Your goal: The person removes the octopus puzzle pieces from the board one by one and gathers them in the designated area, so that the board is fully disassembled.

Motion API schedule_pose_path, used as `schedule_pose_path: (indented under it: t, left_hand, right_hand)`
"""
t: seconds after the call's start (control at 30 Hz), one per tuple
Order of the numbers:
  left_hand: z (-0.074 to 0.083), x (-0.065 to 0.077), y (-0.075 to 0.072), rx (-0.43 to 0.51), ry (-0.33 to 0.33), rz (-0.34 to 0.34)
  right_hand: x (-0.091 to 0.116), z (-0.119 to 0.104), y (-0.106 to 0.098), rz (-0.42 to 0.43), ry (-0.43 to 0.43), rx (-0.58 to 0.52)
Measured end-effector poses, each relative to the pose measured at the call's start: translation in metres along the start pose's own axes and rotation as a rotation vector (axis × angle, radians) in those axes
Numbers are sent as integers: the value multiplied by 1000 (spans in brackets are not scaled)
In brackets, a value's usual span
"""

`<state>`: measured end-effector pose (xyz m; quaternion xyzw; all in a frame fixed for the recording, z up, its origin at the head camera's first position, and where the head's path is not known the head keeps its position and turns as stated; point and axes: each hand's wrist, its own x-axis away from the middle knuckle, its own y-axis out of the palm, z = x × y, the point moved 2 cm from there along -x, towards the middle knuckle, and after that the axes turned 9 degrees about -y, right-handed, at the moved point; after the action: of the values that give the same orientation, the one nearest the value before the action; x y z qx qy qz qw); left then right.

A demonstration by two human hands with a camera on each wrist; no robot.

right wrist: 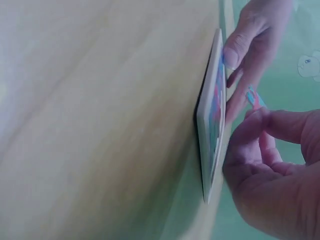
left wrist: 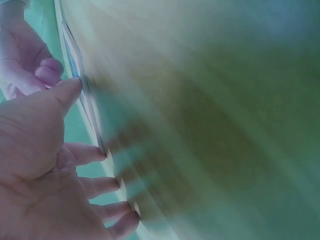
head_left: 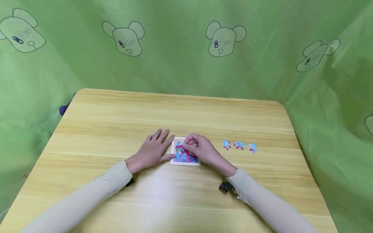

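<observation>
A small jigsaw puzzle (head_left: 184, 158) in pink, purple and blue lies in a white-edged tray (head_left: 185, 163) at the middle of the table. My left hand (head_left: 153, 149) rests at the tray's left side, fingers spread, the thumb touching its edge. Above the tray, my right hand (head_left: 203, 149) pinches a puzzle piece (right wrist: 255, 98) between thumb and forefinger; the right wrist view shows this blue and pink piece raised off the tray. Part of the puzzle is hidden under the right hand in the head view.
Right of the tray lie three loose puzzle pieces, a left one (head_left: 226, 145), a middle one (head_left: 239, 145) and a right one (head_left: 252, 148). The wooden table (head_left: 116, 119) has rounded far corners. Green cloth (head_left: 180, 64) with bear-head drawings hangs around it.
</observation>
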<state>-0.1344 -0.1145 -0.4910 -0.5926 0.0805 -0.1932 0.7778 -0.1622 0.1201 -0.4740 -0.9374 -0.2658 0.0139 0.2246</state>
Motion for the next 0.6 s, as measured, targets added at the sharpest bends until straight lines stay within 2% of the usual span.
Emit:
schedule_pose_path:
  t: [0.17,0.6]
  left_hand:
    - [1,-1,1,28,7,-6]
    - [-1,0,1,23,13,25]
  right_hand:
    - [10,0,-13,37,16,-58]
    - [45,14,-51,82,53,-36]
